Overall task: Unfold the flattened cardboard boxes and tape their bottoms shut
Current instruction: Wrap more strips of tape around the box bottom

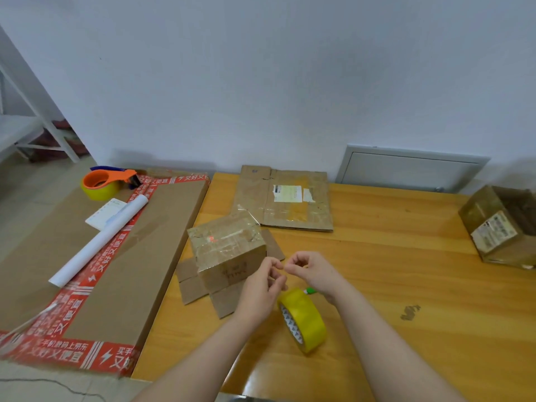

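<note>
Left hand and right hand possibly pinch something unseen.

right box: cut by frame edge | green item: mostly behind right hand

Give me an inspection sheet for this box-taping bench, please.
Surface: wooden table, dark smudge toward its right.
Job's things: small box upside down, bottom taped, flaps splayed; flattened box behind it; unfolded box at right edge; yellow tape roll standing on edge.
Clutter: orange tape dispenser, white paper roll and note sheet on large flat carton, left of the table.
Grippers: left hand and right hand, fingers curled, fingertips meeting above the roll; anything held not discernible.
Cables: thin dark cable on floor, lower left.
Surroundings: pale wall, metal hatch, white shelf frame.
</note>
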